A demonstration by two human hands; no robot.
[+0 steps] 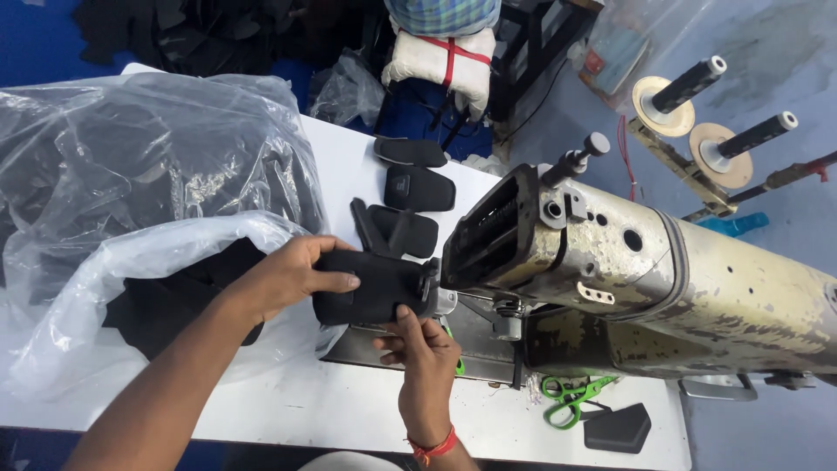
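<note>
One sewing machine [645,270] on the white table [288,410]. Two clear plastic bags [148,148] of black pieces. Three black pads [418,187] lie behind the needle end. One black piece [370,286] at the needle — left hand [292,275] and right hand [423,342] both grip it. One pair of green scissors [571,397].

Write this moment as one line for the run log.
left hand: holds black padded piece | right hand: pinches its lower edge | place: at sewing machine needle area | nearby: green scissors
</note>
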